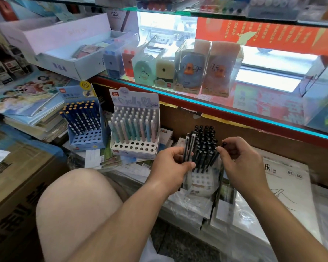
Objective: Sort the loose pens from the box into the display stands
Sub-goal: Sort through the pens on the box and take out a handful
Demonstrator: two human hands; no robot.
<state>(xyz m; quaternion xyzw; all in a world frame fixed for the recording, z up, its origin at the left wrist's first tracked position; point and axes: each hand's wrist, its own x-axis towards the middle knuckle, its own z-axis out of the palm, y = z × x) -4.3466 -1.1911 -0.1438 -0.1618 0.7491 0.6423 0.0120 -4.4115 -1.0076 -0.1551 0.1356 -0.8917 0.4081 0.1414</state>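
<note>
My left hand (171, 163) grips a small bunch of black-and-white pens (187, 148), upright, just left of a white display stand (201, 178) packed with black pens (204, 144). My right hand (239, 159) pinches a single black pen (219, 152) by its top end, slanted over the stand's right side. Two more stands sit further left: a blue one (87, 138) with dark blue dotted pens and a white one (134, 147) with pastel pens, both with empty holes in the front rows. The box of loose pens is not in view.
A glass shelf (216, 108) with boxed pencil sharpeners (189, 72) overhangs the stands. Stacked books (32, 110) and cardboard cartons (11, 176) lie left. Plastic-wrapped paper packs (284, 188) lie under and right of the stand. My knee (78, 205) is in the foreground.
</note>
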